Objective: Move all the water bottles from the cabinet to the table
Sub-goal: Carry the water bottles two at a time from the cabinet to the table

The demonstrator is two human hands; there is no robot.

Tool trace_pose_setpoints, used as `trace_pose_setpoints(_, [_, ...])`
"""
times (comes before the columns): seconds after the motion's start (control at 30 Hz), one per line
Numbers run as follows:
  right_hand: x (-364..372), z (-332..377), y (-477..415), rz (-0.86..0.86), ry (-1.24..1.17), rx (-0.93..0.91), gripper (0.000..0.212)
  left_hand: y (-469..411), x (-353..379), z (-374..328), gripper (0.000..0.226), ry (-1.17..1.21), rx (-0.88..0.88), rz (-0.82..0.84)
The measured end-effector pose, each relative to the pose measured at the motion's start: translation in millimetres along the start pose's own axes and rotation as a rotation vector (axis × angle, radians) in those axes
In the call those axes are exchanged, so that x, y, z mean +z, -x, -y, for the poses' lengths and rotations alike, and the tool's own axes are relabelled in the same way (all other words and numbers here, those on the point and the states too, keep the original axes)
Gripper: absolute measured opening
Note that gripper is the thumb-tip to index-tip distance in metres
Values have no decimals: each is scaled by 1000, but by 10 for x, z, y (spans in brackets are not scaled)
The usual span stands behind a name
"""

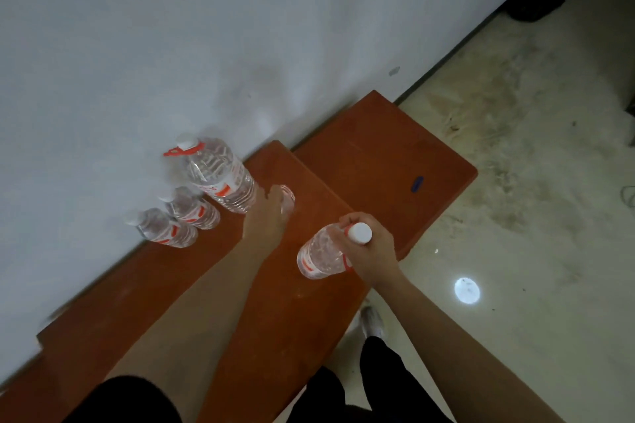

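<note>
Water bottle (321, 256), clear, white-capped, red-labelled, within curled right hand (372, 249); second bottle (288, 202) within curled left hand (269, 216).

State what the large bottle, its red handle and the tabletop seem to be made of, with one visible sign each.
Large bottle: clear glossy plastic, probably; ribbed see-through walls. Red handle: likely moulded plastic, thin opaque loop at the neck. Tabletop: reddish-brown, smooth and matt, perhaps painted or laminated wood; no grain shows.

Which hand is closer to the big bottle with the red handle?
Left. The left hand is just beside the big bottle, gripping a small bottle. The right hand is farther away, holding a second bottle.
</note>
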State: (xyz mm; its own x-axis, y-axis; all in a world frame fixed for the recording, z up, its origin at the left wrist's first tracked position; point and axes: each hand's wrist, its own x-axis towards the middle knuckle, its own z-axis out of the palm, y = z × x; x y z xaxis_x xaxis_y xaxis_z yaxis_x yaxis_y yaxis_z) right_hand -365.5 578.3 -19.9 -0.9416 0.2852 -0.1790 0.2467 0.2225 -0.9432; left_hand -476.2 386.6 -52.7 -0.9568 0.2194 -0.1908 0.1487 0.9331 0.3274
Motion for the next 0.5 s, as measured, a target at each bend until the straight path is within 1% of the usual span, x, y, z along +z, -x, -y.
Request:
trace_pose_setpoints(0.07, [-20,42,-73,46,-15,12,15,228,60,73,37,81,-106,32])
trace_pose_setpoints(0.1, [-30,67,-109,77,-13,19,15,323,68,96,38,130,-159,18])
trace_pose_setpoints(0.2, [-91,122,-196,197,22,25,12,544,-66,89,27,297,-314,-117])
trace_pose_setpoints(0.27, [-90,192,-206,319,69,12,13,755,-227,150,23,305,-416,-209])
trace_pose_setpoints(0.3, [-73,198,-183,357,87,-2,14,849,-278,201,23,288,-448,-227])
trace_pose_setpoints(0.4, [74,306,-119,518,147,-170,15,1300,-455,330,22,259,-603,-343])
trace_pose_setpoints(0.43, [147,340,-100,606,191,-247,18,1519,-467,321,23,271,-684,-396])
trace_pose_setpoints(0.5, [222,377,-76,723,268,-382,30,1856,-427,229,24,291,-766,-462])
